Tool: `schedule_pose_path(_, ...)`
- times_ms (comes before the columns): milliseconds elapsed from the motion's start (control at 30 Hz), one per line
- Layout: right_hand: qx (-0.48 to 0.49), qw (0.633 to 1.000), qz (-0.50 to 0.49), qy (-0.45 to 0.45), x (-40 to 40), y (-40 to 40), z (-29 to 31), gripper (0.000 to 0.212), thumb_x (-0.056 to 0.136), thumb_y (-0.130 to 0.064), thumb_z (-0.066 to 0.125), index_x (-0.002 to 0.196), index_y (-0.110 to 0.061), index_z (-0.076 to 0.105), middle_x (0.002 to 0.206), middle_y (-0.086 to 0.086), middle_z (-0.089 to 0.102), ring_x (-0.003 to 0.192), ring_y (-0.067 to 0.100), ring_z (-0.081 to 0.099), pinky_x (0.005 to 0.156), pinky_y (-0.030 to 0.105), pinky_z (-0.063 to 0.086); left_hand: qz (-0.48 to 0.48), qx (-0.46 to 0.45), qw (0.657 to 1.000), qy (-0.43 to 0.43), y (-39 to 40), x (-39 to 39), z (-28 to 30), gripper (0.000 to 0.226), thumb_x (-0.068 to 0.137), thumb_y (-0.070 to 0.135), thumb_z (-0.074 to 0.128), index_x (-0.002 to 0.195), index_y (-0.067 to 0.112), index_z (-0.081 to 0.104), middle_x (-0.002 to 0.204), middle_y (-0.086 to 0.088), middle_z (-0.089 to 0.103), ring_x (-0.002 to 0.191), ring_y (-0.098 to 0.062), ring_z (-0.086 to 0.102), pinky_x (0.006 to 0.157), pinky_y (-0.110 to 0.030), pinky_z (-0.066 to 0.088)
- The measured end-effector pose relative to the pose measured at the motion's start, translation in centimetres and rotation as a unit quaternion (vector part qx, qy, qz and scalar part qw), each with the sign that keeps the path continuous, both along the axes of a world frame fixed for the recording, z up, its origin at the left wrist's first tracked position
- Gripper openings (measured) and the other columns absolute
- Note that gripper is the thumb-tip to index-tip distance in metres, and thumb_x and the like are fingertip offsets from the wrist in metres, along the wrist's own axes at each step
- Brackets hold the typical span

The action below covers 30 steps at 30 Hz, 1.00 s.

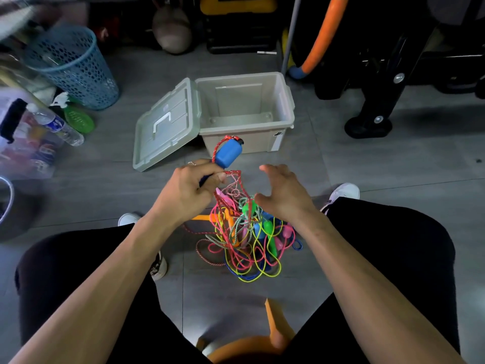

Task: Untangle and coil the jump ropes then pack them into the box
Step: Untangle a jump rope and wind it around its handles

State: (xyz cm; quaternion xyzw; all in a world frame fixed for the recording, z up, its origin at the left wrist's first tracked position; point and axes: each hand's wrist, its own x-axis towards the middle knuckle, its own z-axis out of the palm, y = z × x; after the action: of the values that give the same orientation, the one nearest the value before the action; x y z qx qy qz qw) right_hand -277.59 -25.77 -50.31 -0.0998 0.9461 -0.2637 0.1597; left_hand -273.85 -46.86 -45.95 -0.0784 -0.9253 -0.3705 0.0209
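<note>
A tangle of coloured jump ropes (pixel 245 240) lies on the floor between my feet, with green, pink, orange and blue handles in it. My left hand (pixel 189 191) is shut on a blue handle (pixel 228 153) whose red-and-white rope runs down into the tangle. My right hand (pixel 284 191) hovers just above the tangle's right side, fingers spread, holding nothing. The beige storage box (pixel 286 101) stands open on the floor beyond my hands, and I see nothing inside it. Its lid (pixel 165 124) leans against the left wall.
A blue mesh basket (pixel 74 67) stands at the far left, with a water bottle (pixel 56 124) and a clear bin of items nearby. Black stand legs (pixel 372 122) rise at the right. An orange foam tube (pixel 324 35) leans at the back. I sit on an orange stool (pixel 252 345).
</note>
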Motion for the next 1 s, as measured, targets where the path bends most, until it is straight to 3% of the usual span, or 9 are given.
schedule_pose_path(233,-0.115,0.986,0.09,-0.086,0.3,-1.3,-0.3,0.036,0.094,-0.028,0.06,0.128,-0.015,0.059,0.125,0.003,0.061,0.113,0.017,0.057,0.094,0.031,0.046,0.032,0.037,0.998,-0.038,0.0,0.1,0.2,0.015,0.096,0.018,0.057,0.087,0.017,0.069,0.074,0.014,0.059,0.065,-0.004,0.054,0.06,-0.015,0.039)
schedule_pose_path(333,-0.141,0.984,0.074,-0.085,0.3,-1.3,-1.1,0.023,0.098,-0.028,0.053,0.102,-0.01,0.067,0.101,0.002,0.07,0.092,0.017,0.064,0.083,0.033,0.051,0.061,0.054,0.995,-0.052,-0.1,0.1,0.2,0.016,0.096,0.021,0.056,0.084,0.023,0.067,0.075,0.004,0.062,0.068,-0.02,0.058,0.064,-0.031,0.045)
schedule_pose_path(400,-0.138,0.983,0.059,-0.103,-0.2,-1.1,-1.6,0.029,0.099,-0.034,0.048,0.088,-0.012,0.063,0.089,-0.001,0.072,0.085,0.014,0.066,0.08,0.036,0.053,0.109,0.068,0.99,-0.056,-0.7,-0.2,0.1,0.021,0.096,0.024,0.055,0.079,0.028,0.065,0.073,-0.007,0.062,0.068,-0.029,0.059,0.06,-0.036,0.049)
schedule_pose_path(533,-0.014,0.991,0.08,-0.107,-1.0,0.5,-2.1,0.034,0.1,-0.042,0.042,0.081,-0.017,0.054,0.083,0.004,0.066,0.079,0.021,0.063,0.067,0.032,0.047,0.27,0.145,0.949,-0.071,-2.5,-1.2,-0.2,0.024,0.095,0.025,0.051,0.077,0.03,0.067,0.078,-0.013,0.064,0.06,-0.026,0.057,0.056,-0.048,0.056)
schedule_pose_path(600,0.038,0.996,0.073,-0.045,-1.5,1.1,-1.8,0.032,0.102,-0.036,0.04,0.083,-0.015,0.054,0.086,0.011,0.065,0.081,0.03,0.06,0.066,0.036,0.046,0.317,0.114,0.935,-0.111,-3.2,-1.6,-0.6,0.023,0.091,0.024,0.051,0.078,0.03,0.068,0.076,-0.008,0.063,0.059,-0.022,0.056,0.06,-0.041,0.057)
schedule_pose_path(700,-0.115,0.991,0.047,0.052,-1.8,0.9,0.6,0.035,0.102,-0.031,0.045,0.079,-0.007,0.056,0.069,-0.006,0.064,0.064,0.013,0.057,0.062,0.031,0.045,0.226,-0.039,0.943,-0.243,-2.8,-1.2,-1.6,0.023,0.091,0.022,0.049,0.089,0.025,0.071,0.087,-0.01,0.067,0.06,-0.021,0.055,0.06,-0.023,0.048)
schedule_pose_path(767,-0.168,0.981,0.075,0.061,-1.7,0.5,2.6,0.034,0.101,-0.031,0.048,0.08,-0.007,0.061,0.059,-0.011,0.056,0.053,0.005,0.048,0.053,0.022,0.036,0.163,-0.116,0.935,-0.295,-2.0,-0.7,-2.0,0.021,0.092,0.029,0.051,0.097,0.023,0.071,0.095,-0.011,0.068,0.066,-0.024,0.058,0.064,-0.024,0.05)
schedule_pose_path(900,-0.098,0.982,0.158,0.021,-1.1,0.7,2.9,0.036,0.1,-0.036,0.049,0.078,-0.009,0.058,0.062,0.007,0.054,0.059,0.024,0.05,0.056,0.036,0.037,0.147,-0.124,0.953,-0.235,-1.2,-0.4,-1.3,0.03,0.086,0.034,0.065,0.115,0.03,0.068,0.109,-0.006,0.067,0.091,-0.026,0.063,0.085,-0.033,0.052)
schedule_pose_path(1000,-0.089,0.981,0.175,0.0,-0.8,0.3,2.7,0.034,0.1,-0.038,0.049,0.075,-0.016,0.057,0.064,0.005,0.056,0.061,0.024,0.054,0.057,0.038,0.04,0.068,-0.073,0.983,-0.153,-0.5,-0.3,-0.6,0.042,0.081,0.035,0.073,0.121,0.03,0.066,0.117,0.001,0.063,0.096,-0.019,0.06,0.087,-0.026,0.046)
